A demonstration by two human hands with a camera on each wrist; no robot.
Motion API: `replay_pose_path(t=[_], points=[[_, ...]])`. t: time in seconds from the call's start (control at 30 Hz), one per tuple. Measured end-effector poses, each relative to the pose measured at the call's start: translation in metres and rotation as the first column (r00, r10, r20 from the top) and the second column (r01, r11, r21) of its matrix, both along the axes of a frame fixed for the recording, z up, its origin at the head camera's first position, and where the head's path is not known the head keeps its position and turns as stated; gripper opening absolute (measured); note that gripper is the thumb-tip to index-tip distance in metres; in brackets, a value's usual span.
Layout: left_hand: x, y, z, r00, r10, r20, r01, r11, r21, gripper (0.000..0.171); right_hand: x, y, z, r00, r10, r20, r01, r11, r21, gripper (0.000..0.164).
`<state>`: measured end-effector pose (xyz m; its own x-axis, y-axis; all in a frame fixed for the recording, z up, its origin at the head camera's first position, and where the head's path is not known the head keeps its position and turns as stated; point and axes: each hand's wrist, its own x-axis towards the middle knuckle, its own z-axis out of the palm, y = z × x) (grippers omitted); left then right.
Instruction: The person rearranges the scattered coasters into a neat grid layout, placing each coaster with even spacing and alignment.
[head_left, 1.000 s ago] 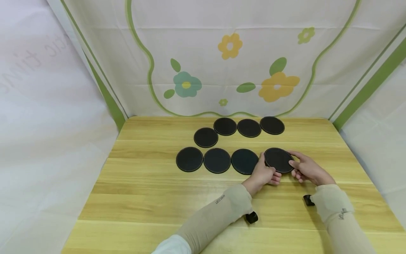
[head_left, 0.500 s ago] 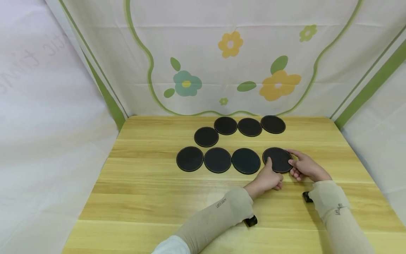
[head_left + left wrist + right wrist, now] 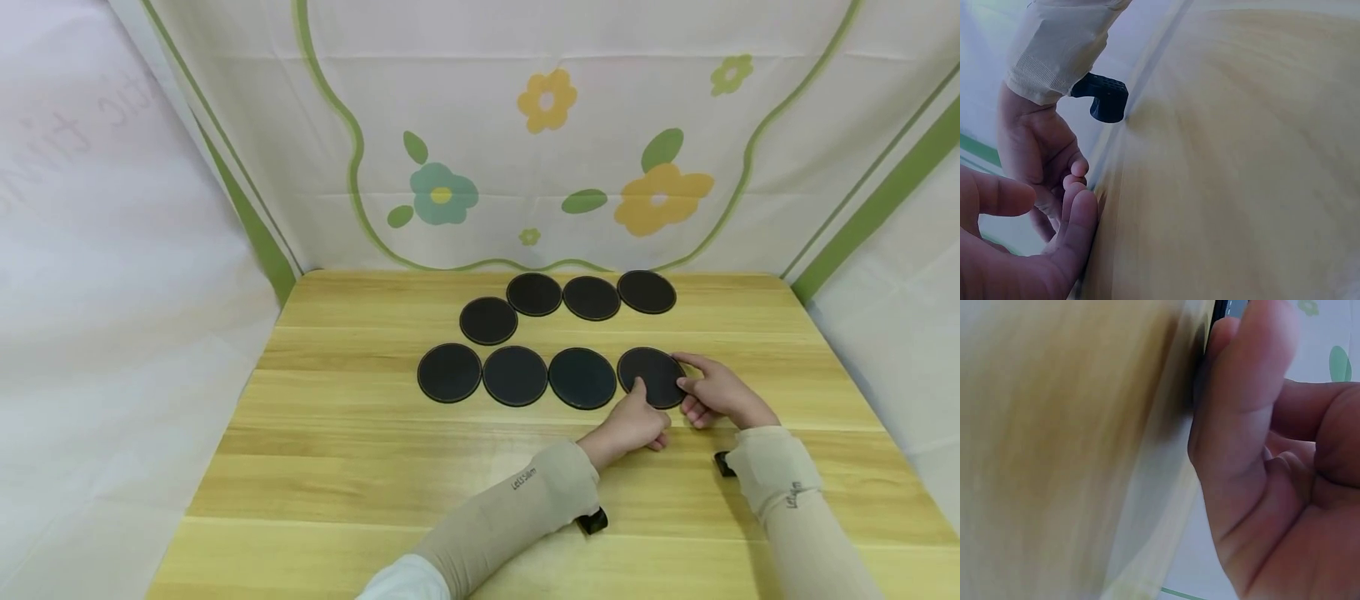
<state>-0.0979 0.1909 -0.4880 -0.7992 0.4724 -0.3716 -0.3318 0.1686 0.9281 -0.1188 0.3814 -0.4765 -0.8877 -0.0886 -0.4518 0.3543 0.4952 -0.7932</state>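
On the table (image 3: pixel 300 475), we align four black discs (image 3: pixel 515 377) in front, apparently for a straight row. The fingers of our right hand (image 3: pixel 722 395) pinch the edge of the rightmost disc (image 3: pixel 647 368), probably for control; our left hand (image 3: pixel 633 421), thumb and fingers parted, lies at that disc's near edge. Sleeve lettering (image 3: pixel 523 478) appears to read "Let's Slim".

A grained wood table (image 3: pixel 300 467) fills much of the frame's lower half. From the centre rightward, four back discs (image 3: pixel 591 298) lie along its far edge, the leftmost set lower. Below, four front discs (image 3: pixel 515 376) form a close row; whether the rightmost lies flat is unclear.
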Motion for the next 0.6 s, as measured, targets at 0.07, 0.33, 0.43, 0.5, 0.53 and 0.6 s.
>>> replay_pose_path(t=[0.07, 0.33, 0.43, 0.5, 0.53, 0.6], points=[[0.0003, -0.0005, -0.0006, 1.000, -0.005, -0.001, 0.005, 1.000, 0.006, 0.083, 0.0008, -0.0007, 0.0010, 1.000, 0.001, -0.003, -0.001, 1.000, 0.000, 0.061], [0.0009, -0.0039, -0.0008, 1.000, -0.005, 0.007, 0.004, 1.000, 0.025, 0.083, 0.0037, -0.0031, 0.0021, 1.000, -0.017, -0.004, 0.017, 1.000, 0.003, 0.061], [0.0011, -0.0047, -0.0008, 1.000, -0.007, 0.011, 0.007, 1.000, 0.027, 0.083, 0.0048, -0.0036, 0.0023, 1.000, -0.021, -0.003, 0.021, 1.000, 0.003, 0.060], [0.0013, -0.0057, -0.0006, 1.000, -0.010, 0.014, 0.009, 1.000, 0.029, 0.083, 0.0053, -0.0039, 0.0022, 1.000, -0.024, -0.002, 0.024, 1.000, 0.005, 0.060], [0.0013, -0.0061, -0.0006, 1.000, -0.011, 0.017, 0.010, 0.999, 0.030, 0.083, 0.0055, -0.0042, 0.0022, 1.000, -0.024, -0.001, 0.024, 1.000, 0.005, 0.060], [0.0014, -0.0068, -0.0010, 1.000, -0.013, 0.020, 0.012, 0.999, 0.034, 0.083, 0.0059, -0.0048, 0.0021, 1.000, -0.027, 0.000, 0.027, 1.000, 0.007, 0.060]])
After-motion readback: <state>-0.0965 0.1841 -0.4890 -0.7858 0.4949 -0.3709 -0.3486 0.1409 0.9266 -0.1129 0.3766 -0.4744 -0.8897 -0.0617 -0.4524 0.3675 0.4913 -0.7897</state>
